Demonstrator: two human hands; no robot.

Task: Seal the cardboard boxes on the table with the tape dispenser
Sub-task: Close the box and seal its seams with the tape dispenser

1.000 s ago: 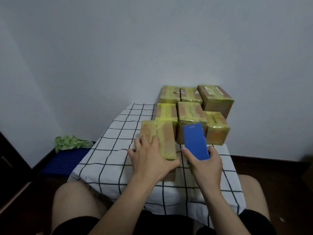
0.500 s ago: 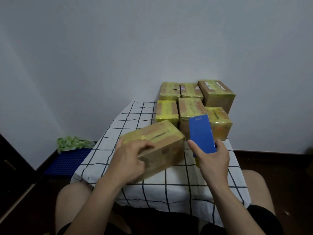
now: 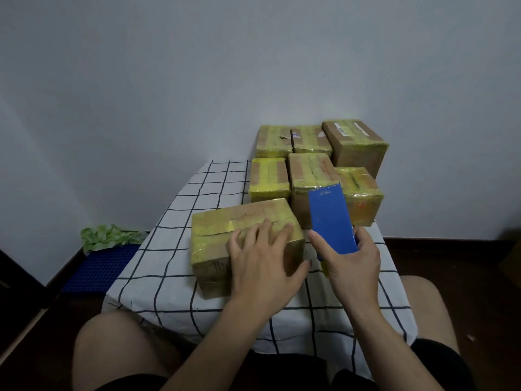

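Observation:
A cardboard box (image 3: 225,241) wrapped in yellow tape lies crosswise near the front of the table (image 3: 158,280), which wears a white cloth with a black grid. My left hand (image 3: 265,258) rests on the box's right end, fingers spread over the top and thumb down its right side. Just to the right, my right hand (image 3: 349,258) grips the blue tape dispenser (image 3: 329,218), which stands tilted upright above the table. Yellow tape shows under the dispenser.
Several taped boxes (image 3: 310,176) are packed at the table's far right against the wall. A blue mat (image 3: 101,263) with green crumpled material (image 3: 107,238) lies on the floor at left. My knees sit under the table's front edge.
The near box has been turned from lengthwise to crosswise and now lies flat. My left hand shifted from its left side to its right end. The dispenser stayed nearly in place.

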